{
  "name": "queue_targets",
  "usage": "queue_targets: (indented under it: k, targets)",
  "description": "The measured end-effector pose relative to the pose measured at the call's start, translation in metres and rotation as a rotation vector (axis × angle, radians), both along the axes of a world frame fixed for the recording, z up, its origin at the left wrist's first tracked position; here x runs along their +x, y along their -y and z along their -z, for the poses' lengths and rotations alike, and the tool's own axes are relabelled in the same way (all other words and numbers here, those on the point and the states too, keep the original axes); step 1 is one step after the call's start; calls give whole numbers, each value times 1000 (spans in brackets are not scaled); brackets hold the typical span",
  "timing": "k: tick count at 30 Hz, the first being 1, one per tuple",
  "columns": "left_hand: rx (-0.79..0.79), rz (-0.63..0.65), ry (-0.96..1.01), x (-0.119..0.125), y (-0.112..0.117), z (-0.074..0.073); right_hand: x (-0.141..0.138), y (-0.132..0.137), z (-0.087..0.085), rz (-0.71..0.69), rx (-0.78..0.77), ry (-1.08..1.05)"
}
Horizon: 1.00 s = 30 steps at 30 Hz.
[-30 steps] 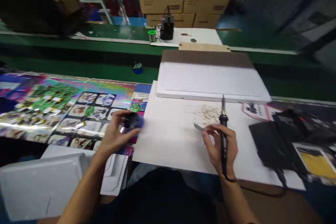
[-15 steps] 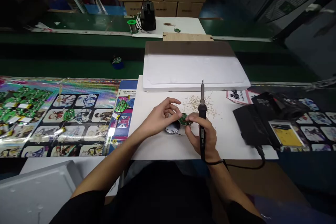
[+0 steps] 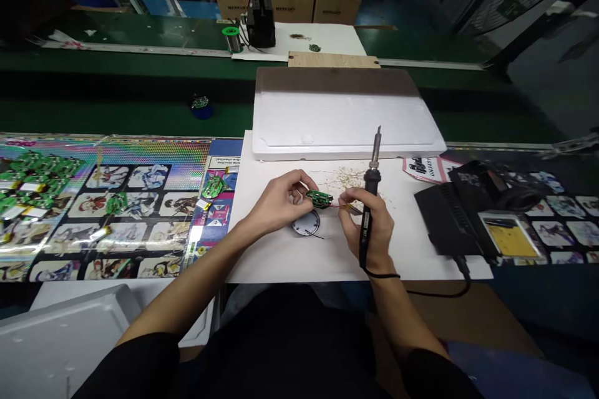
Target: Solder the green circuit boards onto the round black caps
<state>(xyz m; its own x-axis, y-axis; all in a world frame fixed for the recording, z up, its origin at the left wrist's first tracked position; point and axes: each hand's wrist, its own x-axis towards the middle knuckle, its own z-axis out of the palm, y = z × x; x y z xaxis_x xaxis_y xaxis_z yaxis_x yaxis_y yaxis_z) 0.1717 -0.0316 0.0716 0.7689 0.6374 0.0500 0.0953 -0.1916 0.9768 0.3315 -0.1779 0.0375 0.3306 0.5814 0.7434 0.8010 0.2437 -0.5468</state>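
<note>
- The left hand [image 3: 281, 202] is narrowly pinched, fingertips holding the small green circuit board [image 3: 321, 199] just above the white sheet [image 3: 281, 262]
- The right hand [image 3: 374, 234] is closed around the black soldering iron [image 3: 369, 199], its tip pointing up and away; its fingers [image 3: 346, 212] reach toward the board, though what they pinch is too small to tell
- A thin red wire seems to run from the board; a sharp tug could likely tear it loose
- If the iron is hot, tilting it forward could scorch the foam board [image 3: 346, 112] or burn the left fingers
- The iron's cord [image 3: 440, 293] could snag and jerk the hand
- A round white disc [image 3: 307, 222] with a black wire sits right under the hands, in the way
- Tan scraps [image 3: 349, 177] lie just beyond the board, and could stick to it
- More green boards [image 3: 32, 177] lie on the printed mat [image 3: 140, 234], left of the sheet
</note>
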Motion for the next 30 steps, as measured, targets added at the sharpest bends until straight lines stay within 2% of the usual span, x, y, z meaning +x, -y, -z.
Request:
queue_targets:
  k: [4,7,10,15,19,26,28,30]
  targets:
    - [-230,-43,98,4,-2,-1,-1,1,4,-13,-13,-1]
    - [-414,-50,172,7,1,-2,0,0,9,33,-72,-95]
    - [-516,-51,197,8,7,-1,2,0,6,34,-127,-179]
    - [-610,-46,210,11,18,0,-2,2,-9,-111,20,-115]
    - [-666,-19,236,12,25,2,-7,-1,-11,-173,28,-54]
    - [-725,-1,264,11,35,1,-14,-4,-11,-129,52,-114]
    - [-694,24,250,8,38,-2,-14,-2,-13,-156,29,-152]
    - [-546,32,207,0,40,-5,-12,1,-13,-191,6,-210]
